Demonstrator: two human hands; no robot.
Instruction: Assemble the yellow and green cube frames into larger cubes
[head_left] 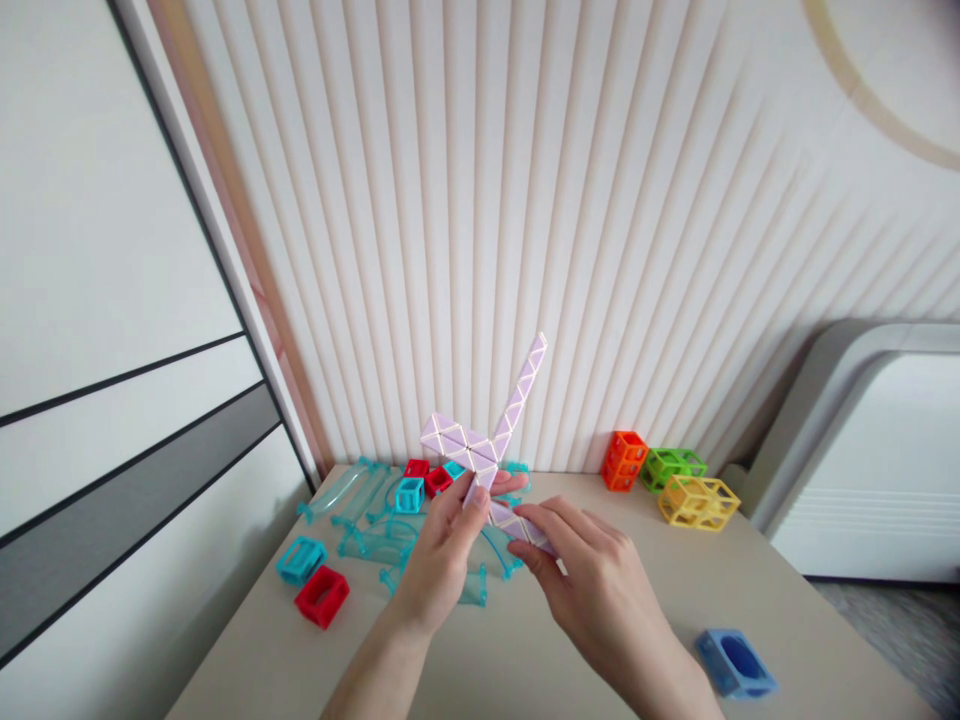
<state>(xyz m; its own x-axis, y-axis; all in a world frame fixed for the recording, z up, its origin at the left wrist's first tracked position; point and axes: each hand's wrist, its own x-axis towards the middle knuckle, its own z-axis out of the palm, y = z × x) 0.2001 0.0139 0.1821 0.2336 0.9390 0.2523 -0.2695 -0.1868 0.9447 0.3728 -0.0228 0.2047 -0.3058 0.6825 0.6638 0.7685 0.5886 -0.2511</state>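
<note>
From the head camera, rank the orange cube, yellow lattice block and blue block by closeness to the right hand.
Measured from the right hand:
1. Blue block, near table edge, to its right.
2. Yellow lattice block, farther back on the right.
3. Orange cube, against the wall; close to the yellow one.

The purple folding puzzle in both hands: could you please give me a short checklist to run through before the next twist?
1. Left hand grips the puzzle near its bend: ok.
2. Right hand pinches the lower end: ok.
3. Free ends stand clear of the ribbed wall: cannot tell.
4. Puzzle is lifted off the table: ok.
5. Clear tubes and red block lie apart from the hands: ok.
6. Blue block sits clear of the right wrist: ok.
</note>
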